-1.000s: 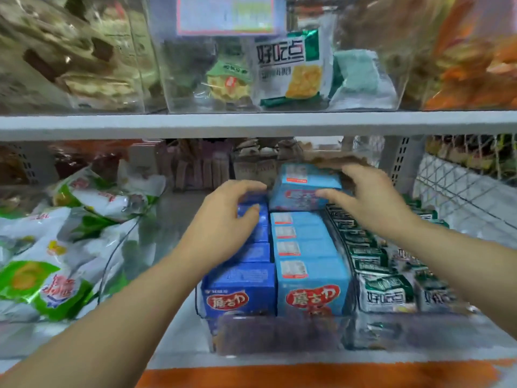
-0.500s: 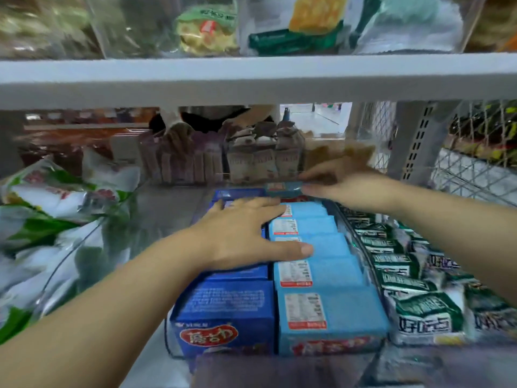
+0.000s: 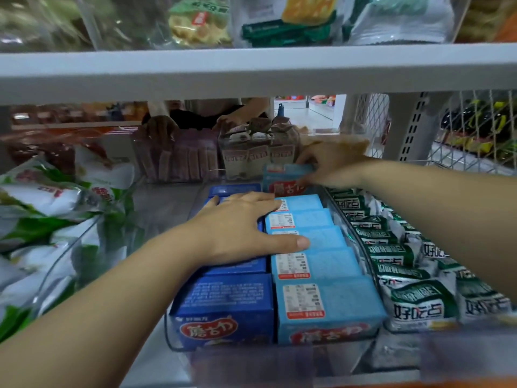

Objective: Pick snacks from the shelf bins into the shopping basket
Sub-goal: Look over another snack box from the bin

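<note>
Clear plastic forms the bin [image 3: 179, 338] in the middle of the lower shelf, seen from the head camera. It holds 2 rows of snack boxes running front to back: dark blue boxes [image 3: 223, 303] on the left and light blue boxes [image 3: 327, 301] on the right, all packed tight against each other.

The left hand [image 3: 243, 228] lies flat on top of the dark blue row, fingers straight and spread. Its thumb reaches across onto the light blue row, and it grips nothing.

The right hand [image 3: 333, 163] reaches to the far end of the bin, where its fingers curl over the top of the raised light blue box [image 3: 282, 177]. That box stands tipped up above the row, red logo facing the camera, with 5 light blue boxes lying in front of it.

Green-and-white packets [image 3: 414, 298] fill the bin just to the right, under the right forearm. Green-and-white bags [image 3: 42, 208] are heaped on the left. A grey shelf board [image 3: 251, 71] crosses overhead, and another person's hands [image 3: 162, 127] show beyond the shelf.
</note>
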The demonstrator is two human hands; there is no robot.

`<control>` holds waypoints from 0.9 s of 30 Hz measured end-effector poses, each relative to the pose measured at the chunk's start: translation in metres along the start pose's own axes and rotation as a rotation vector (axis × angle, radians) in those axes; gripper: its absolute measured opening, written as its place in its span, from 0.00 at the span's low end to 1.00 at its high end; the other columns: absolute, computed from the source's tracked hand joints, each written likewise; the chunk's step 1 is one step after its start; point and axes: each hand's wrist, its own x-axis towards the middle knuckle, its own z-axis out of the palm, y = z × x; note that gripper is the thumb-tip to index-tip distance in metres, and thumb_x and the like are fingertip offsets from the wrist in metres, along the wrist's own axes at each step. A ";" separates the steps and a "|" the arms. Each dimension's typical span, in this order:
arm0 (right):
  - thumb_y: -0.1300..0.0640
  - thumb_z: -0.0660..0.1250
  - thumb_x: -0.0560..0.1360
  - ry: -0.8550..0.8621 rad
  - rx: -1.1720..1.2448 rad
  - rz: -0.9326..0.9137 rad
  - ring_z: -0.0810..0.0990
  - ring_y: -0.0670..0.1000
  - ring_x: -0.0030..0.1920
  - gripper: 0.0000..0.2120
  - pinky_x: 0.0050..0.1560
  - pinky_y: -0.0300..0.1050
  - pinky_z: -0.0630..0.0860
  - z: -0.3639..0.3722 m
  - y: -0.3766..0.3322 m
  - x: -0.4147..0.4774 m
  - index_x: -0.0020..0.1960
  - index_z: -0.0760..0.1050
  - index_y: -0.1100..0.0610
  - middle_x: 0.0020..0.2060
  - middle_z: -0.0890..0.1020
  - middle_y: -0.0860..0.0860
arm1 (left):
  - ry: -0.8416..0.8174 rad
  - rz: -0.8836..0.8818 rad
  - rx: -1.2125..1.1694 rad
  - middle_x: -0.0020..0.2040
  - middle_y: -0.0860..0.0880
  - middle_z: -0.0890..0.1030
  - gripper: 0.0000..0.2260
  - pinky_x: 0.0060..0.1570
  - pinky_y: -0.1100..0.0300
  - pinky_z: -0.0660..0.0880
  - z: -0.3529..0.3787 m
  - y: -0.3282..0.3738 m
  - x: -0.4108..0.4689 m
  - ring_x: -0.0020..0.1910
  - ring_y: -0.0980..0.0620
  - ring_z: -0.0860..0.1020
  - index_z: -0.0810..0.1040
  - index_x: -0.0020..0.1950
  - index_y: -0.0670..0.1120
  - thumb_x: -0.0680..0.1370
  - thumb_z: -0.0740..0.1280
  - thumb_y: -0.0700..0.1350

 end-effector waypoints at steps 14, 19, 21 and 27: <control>0.62 0.67 0.70 0.560 0.019 -0.426 0.73 0.53 0.58 0.18 0.60 0.40 0.66 -0.059 -0.029 -0.209 0.59 0.73 0.61 0.57 0.78 0.54 | 0.157 -0.153 -0.009 0.74 0.53 0.67 0.47 0.72 0.44 0.56 -0.019 0.055 -0.091 0.72 0.51 0.65 0.63 0.75 0.53 0.64 0.52 0.80; 0.57 0.64 0.73 0.550 0.080 -0.477 0.73 0.51 0.58 0.17 0.62 0.33 0.64 -0.078 -0.051 -0.288 0.60 0.74 0.62 0.56 0.74 0.46 | 0.376 0.096 -0.248 0.72 0.60 0.65 0.49 0.71 0.62 0.59 -0.008 0.089 -0.166 0.70 0.63 0.63 0.56 0.77 0.54 0.62 0.63 0.77; 0.54 0.63 0.73 0.510 0.077 -0.469 0.73 0.50 0.57 0.18 0.60 0.34 0.64 -0.078 -0.060 -0.313 0.60 0.75 0.62 0.55 0.74 0.46 | 0.457 0.292 -0.332 0.68 0.58 0.70 0.36 0.64 0.76 0.59 0.000 0.103 -0.189 0.66 0.69 0.66 0.65 0.72 0.55 0.68 0.68 0.69; 0.49 0.68 0.69 0.396 0.360 -0.310 0.73 0.36 0.53 0.19 0.54 0.26 0.66 -0.053 -0.072 -0.363 0.59 0.72 0.49 0.51 0.74 0.36 | 0.504 0.405 -0.496 0.56 0.57 0.78 0.19 0.56 0.76 0.67 0.030 0.135 -0.227 0.55 0.66 0.75 0.75 0.59 0.53 0.69 0.72 0.53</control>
